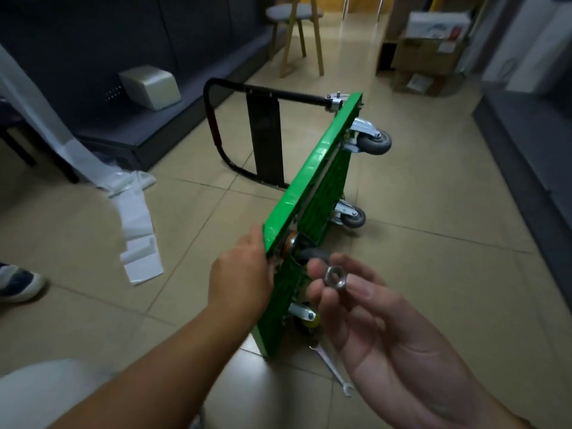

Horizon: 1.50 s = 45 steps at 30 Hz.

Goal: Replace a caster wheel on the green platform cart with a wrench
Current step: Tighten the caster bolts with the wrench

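Observation:
The green platform cart (312, 178) stands on its long edge on the floor, its black handle (216, 131) folded out to the left. Two grey caster wheels (373, 140) stick out on its right side. A yellow-hubbed caster (306, 318) sits near the cart's near lower corner. My left hand (243, 274) grips the cart's near upper corner, beside a round brown-rimmed part (291, 244). In front of that corner my right hand (359, 308) pinches a silver hex nut (335, 277) between thumb and fingertips. A silver wrench (332, 368) lies on the floor under my right hand.
White paper strips (136, 230) trail over the tiled floor at left, next to a dark low platform carrying a beige box (150, 85). A shoe (18, 281) shows at the left edge. A wooden chair (297, 32) and stacked cardboard boxes (428, 54) stand at the back.

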Each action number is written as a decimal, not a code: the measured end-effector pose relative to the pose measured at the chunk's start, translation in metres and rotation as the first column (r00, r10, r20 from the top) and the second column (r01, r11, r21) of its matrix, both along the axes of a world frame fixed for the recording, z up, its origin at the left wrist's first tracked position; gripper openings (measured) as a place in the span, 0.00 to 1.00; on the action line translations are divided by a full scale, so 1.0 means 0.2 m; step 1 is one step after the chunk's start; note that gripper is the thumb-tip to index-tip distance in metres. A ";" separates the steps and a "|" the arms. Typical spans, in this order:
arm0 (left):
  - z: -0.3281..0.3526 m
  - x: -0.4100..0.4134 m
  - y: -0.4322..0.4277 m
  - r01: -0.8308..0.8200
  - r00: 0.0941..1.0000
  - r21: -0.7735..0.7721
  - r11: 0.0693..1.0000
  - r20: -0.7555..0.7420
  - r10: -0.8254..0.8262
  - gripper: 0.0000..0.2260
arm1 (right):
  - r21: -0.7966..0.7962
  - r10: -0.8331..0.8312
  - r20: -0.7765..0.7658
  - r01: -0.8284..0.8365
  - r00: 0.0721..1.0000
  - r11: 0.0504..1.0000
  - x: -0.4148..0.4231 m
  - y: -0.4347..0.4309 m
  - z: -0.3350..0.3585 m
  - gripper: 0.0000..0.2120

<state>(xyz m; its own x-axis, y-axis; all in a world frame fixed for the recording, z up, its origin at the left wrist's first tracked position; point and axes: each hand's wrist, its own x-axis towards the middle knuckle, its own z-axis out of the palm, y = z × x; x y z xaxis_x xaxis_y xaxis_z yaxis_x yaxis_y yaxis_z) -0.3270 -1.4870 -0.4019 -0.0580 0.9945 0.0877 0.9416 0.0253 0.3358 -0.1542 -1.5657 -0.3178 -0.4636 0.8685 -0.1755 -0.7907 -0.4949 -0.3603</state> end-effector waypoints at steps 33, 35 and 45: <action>-0.05 -0.01 -0.01 -0.094 0.996 0.106 0.990 0.011 0.094 0.27 | 0.599 -0.753 0.587 0.467 0.296 0.650 -0.29 0.25 -0.56 0.08; -0.05 -0.01 -0.01 -0.076 0.997 0.124 0.989 -0.014 0.078 0.30 | 0.528 -0.707 0.638 0.494 0.306 0.691 -0.35 0.25 -0.67 0.08; -0.06 -0.04 0.05 -0.016 0.998 0.146 0.989 -0.056 0.024 0.32 | 0.599 -0.702 0.621 0.365 0.349 0.712 -0.37 0.43 -0.76 0.10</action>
